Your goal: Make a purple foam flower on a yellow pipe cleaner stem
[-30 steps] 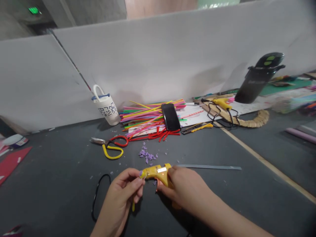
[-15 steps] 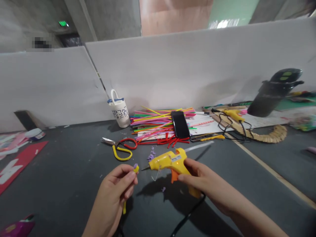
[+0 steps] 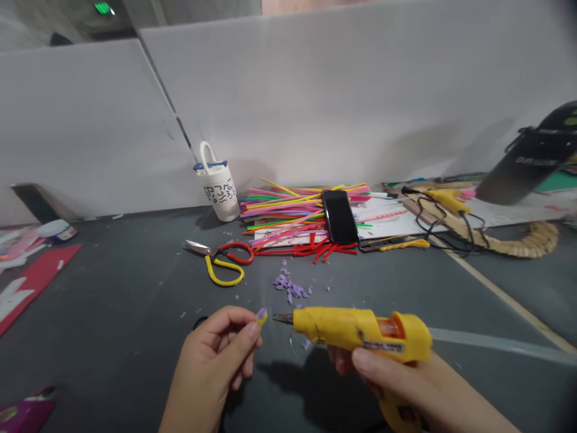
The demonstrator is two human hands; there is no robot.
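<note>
My left hand (image 3: 214,355) pinches a small yellow and purple piece (image 3: 262,316) between thumb and fingertips. My right hand (image 3: 406,385) is wrapped round the handle of a yellow hot glue gun (image 3: 333,325), with a clear glue stick (image 3: 491,344) sticking out of its back. The gun's metal nozzle points left at the piece, a short gap away. Beyond the hands lie small purple bits (image 3: 291,285) in a loose pile. Scissors (image 3: 225,264) with one red and one yellow handle lie open on the dark table.
Behind are a white cup-shaped holder (image 3: 220,192), colourful pipe cleaners (image 3: 283,210) and a black phone (image 3: 340,216). A second yellow glue gun (image 3: 448,199) with a black cable and a dark bottle (image 3: 523,168) stand right. Red sheet (image 3: 45,279) lies left. A white partition (image 3: 306,96) closes the back.
The glue gun has turned in my right hand to lie more level, its back end swinging right and nearer. The view has tilted down; my left hand still pinches the small piece.
</note>
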